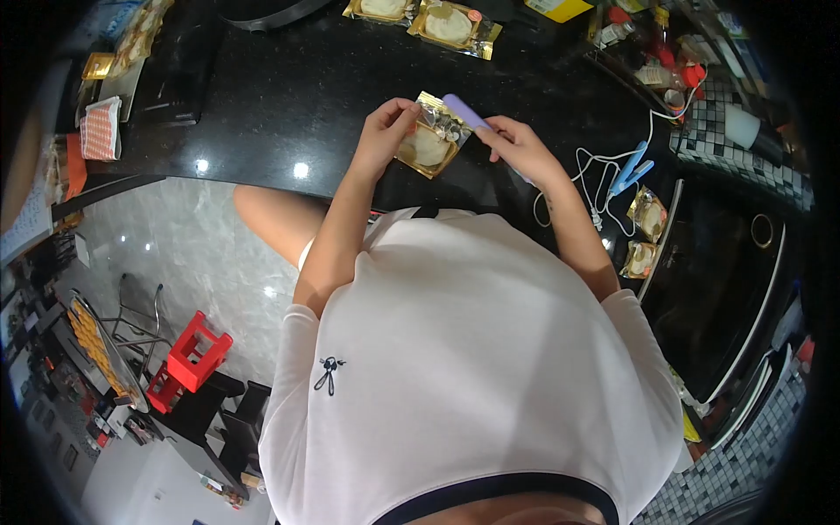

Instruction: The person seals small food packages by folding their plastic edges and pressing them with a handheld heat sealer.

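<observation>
My left hand (388,133) pinches the left edge of a small clear packet (429,147) with a gold tray and a round pale pastry in it. The packet is tilted above the black counter, its gold-trimmed end pointing away from me. In my right hand (522,150) is a slim purple tool (465,113), which looks like a small hair straightener. Its rounded tip lies across the packet's upper right edge. My fingers cover its middle, so I cannot tell whether its plates are closed on the film.
On the black counter (271,96), similar packets (451,24) lie at the far side and others (647,214) at right. A blue hair straightener (632,171) with a white cord (588,166) rests right of me. Left stands a checked red box (101,129); a red stool (197,352) is on the floor.
</observation>
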`<control>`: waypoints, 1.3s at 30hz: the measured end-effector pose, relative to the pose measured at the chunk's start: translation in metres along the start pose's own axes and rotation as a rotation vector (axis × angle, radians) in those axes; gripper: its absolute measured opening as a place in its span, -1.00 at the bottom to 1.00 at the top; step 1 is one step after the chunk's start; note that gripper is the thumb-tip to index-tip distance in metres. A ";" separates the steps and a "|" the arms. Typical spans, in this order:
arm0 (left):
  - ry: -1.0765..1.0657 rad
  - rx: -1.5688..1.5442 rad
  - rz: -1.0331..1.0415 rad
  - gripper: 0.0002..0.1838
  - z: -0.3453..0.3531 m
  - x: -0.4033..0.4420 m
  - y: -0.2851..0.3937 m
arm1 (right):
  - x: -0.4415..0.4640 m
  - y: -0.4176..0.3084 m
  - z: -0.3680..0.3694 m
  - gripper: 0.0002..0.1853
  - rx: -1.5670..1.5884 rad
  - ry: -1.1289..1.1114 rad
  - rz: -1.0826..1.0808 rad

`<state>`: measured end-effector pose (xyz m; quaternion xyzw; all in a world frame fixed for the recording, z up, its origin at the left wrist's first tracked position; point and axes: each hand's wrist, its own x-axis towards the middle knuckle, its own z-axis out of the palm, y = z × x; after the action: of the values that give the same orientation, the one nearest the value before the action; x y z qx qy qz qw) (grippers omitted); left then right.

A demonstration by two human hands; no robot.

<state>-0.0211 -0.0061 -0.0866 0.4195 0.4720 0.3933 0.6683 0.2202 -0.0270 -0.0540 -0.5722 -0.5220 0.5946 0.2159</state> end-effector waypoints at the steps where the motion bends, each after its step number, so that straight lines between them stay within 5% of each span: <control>1: 0.011 -0.006 0.002 -0.82 0.002 0.001 -0.001 | -0.003 0.002 -0.008 -0.61 0.053 -0.008 0.027; 7: 0.015 0.020 0.020 -0.83 0.005 0.005 -0.002 | -0.011 0.007 -0.026 -0.60 0.030 -0.029 0.017; 11: -0.013 0.046 0.012 -0.83 0.004 0.007 -0.007 | -0.003 0.002 -0.010 -0.71 -0.267 0.053 -0.298; 17: -0.025 -0.020 0.067 -0.78 0.007 0.007 -0.006 | 0.000 -0.015 0.002 -0.74 -0.380 0.146 -0.283; 27: -0.187 -0.024 -0.146 -0.75 0.009 0.013 -0.003 | -0.010 -0.012 0.008 -0.74 -0.485 0.220 -0.269; 30: -0.195 -0.051 -0.104 -0.77 0.008 0.015 -0.007 | -0.009 -0.006 0.005 -0.70 -0.442 0.176 -0.263; 33: -0.200 -0.092 -0.065 -0.79 0.007 0.017 -0.013 | -0.008 0.003 -0.004 -0.64 0.082 0.073 -0.008; 39: -0.191 -0.113 -0.094 -0.78 0.009 0.013 -0.008 | -0.021 0.006 -0.033 -0.63 -0.129 0.025 -0.077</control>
<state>-0.0077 0.0017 -0.0966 0.3940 0.4023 0.3457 0.7506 0.2576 -0.0352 -0.0429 -0.5719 -0.5779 0.5439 0.2077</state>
